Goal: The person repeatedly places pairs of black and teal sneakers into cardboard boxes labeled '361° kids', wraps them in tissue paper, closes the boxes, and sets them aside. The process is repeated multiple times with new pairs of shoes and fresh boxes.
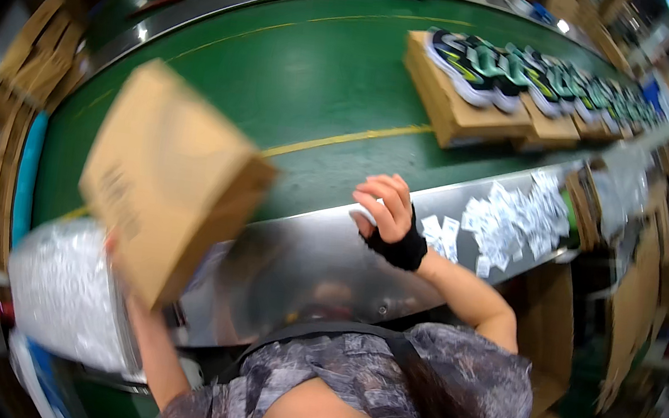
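While a green belt (302, 63) runs beyond the metal table (286, 262), your cardboard box (161, 154) is raised and tilted at left, with sneakers (473, 67) lined up far right and white packets (512, 222) heaped nearer on the right. Your left hand (111, 245), mostly hidden, is clamped on the box; your right hand (387, 209) curls above the table, and I cannot tell whether it grips a white scrap (364, 212).

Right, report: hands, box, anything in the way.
Left hand holding tilted box. Right hand curled near metal counter, grip unclear. Box hides most of left hand.
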